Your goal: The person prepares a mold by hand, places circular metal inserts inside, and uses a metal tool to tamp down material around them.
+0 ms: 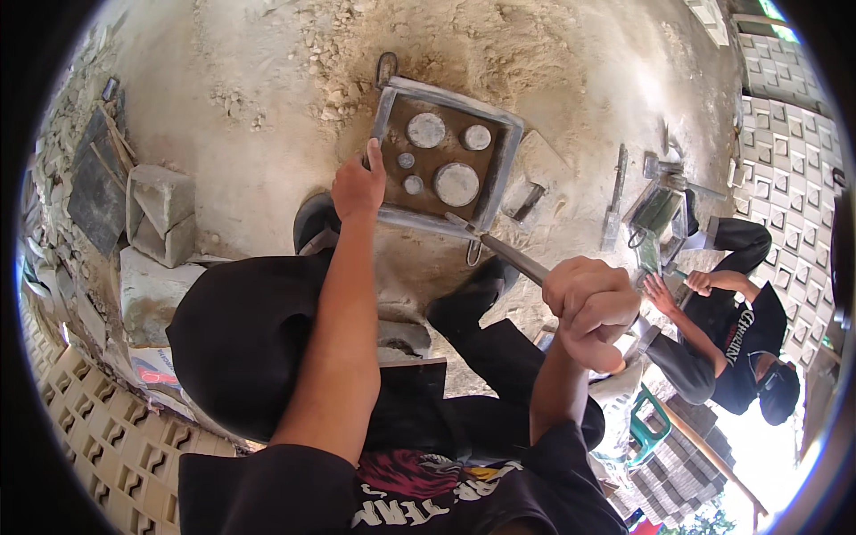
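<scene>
A square metal mould (513, 147) with looped side handles lies on the ground before me, filled with brown sandy material. Several pale round discs (456, 184) of differing sizes sit in that fill. My left hand (358, 187) grips the left rim, thumb stretched along it and fingers mostly hidden. My right hand (588, 308) is closed in a fist around a long grey metal bar (517, 259). The bar slopes down to the left, and its narrow tip lies at the near right corner of the mould. Its upper end is hidden in the fist.
Loose sand and rubble (330, 53) lie beyond the mould. Hollow concrete blocks (162, 214) stand at left. To the right, a co-worker (736, 343) bends over another mould (655, 209) with both hands near it. A green plastic stool (649, 426) stands at lower right.
</scene>
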`<state>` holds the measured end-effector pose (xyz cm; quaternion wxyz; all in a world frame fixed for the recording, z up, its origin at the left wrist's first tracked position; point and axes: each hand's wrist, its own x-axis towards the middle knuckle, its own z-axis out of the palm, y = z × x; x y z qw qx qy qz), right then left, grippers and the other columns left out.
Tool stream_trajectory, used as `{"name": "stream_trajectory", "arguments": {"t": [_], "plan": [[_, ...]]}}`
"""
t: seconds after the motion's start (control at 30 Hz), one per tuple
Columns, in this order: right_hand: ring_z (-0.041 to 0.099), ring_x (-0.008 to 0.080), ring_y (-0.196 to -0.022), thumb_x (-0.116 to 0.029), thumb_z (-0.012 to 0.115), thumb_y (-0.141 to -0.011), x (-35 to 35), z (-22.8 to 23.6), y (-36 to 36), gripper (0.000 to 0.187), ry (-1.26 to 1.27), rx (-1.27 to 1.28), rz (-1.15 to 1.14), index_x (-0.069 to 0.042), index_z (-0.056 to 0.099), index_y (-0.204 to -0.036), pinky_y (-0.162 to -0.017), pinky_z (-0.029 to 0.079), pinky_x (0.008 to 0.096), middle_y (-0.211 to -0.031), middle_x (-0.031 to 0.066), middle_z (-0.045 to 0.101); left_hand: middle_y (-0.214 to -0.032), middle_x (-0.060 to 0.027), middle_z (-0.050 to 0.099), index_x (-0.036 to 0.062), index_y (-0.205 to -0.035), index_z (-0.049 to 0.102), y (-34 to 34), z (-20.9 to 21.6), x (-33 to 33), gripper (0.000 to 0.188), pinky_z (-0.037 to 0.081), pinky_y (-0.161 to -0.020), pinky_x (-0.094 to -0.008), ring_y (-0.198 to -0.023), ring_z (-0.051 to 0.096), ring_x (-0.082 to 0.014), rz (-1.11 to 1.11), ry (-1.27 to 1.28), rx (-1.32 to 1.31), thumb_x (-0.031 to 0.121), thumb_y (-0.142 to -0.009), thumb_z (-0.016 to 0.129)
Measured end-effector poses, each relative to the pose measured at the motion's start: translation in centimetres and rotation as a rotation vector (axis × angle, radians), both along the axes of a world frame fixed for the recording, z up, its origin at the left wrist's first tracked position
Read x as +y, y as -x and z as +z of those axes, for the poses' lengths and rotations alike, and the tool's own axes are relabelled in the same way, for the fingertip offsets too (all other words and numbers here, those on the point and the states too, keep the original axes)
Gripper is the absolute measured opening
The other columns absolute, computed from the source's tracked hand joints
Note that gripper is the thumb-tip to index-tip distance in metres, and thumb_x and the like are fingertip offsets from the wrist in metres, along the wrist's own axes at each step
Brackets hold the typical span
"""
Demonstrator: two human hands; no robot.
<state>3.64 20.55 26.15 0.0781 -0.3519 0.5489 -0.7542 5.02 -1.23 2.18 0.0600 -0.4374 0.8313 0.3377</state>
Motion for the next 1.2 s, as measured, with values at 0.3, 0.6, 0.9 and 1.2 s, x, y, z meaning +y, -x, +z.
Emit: {"name": "stream_trajectory", "arguments": {"t": [0.3, 0.6, 0.9, 1.2], "plan": [[0.029, 0.0100, -0.032, -0.062, 0.066, -0.079, -1.2, 0.2, 2.3, 0.068, -0.008, -0.013, 0.243, -0.008, 0.039, -0.048, -0.032, 0.022, 0.0252, -0.045, -0.0043, 0.032, -0.095, -0.0229, 0.067, 0.0017, -0.094, 0.069, 0.1, 0.0, -0.1, 0.069, 0.049, -0.085, -0.0493, -0.094, 0.064, -0.0406, 0.005, 0.014, -0.031, 0.060, -0.094, 0.033], [0.032, 0.0128, -0.037, -0.058, 0.066, -0.083, -0.7, -3.4, 2.1, 0.069, -0.235, -0.114, 0.158, -0.007, 0.035, -0.048, -0.038, 0.020, 0.0294, -0.045, -0.0003, 0.032, -0.097, -0.0231, 0.068, 0.0014, -0.101, 0.069, -0.1, -0.8, -0.2, 0.071, 0.048, -0.087, -0.0481, -0.096, 0.064, -0.0401, 0.009, -0.007, -0.010, 0.061, -0.094, 0.032], [0.020, 0.0088, -0.039, -0.028, 0.043, -0.095, -1.7, -6.0, 1.1, 0.047, -0.038, -0.225, -0.354, -0.010, 0.031, -0.054, -0.039, 0.017, 0.0280, -0.046, -0.0008, 0.032, -0.097, -0.0253, 0.067, 0.0026, -0.103, 0.070, -0.1, -0.3, -0.5, 0.070, 0.048, -0.087, -0.0495, -0.097, 0.062, -0.0426, -0.002, -0.053, -0.059, 0.061, -0.094, 0.032], [0.028, 0.0073, -0.046, -0.007, 0.047, -0.078, -1.3, -4.6, 1.0, 0.030, -0.276, -0.335, -0.305, -0.002, 0.034, -0.052, -0.043, 0.018, 0.0271, -0.049, -0.0007, 0.035, -0.099, -0.0248, 0.066, 0.0013, -0.104, 0.069, -0.2, 0.3, -0.3, 0.070, 0.047, -0.088, -0.0496, -0.098, 0.062, -0.0419, 0.007, -0.088, -0.050, 0.060, -0.095, 0.032]]}}
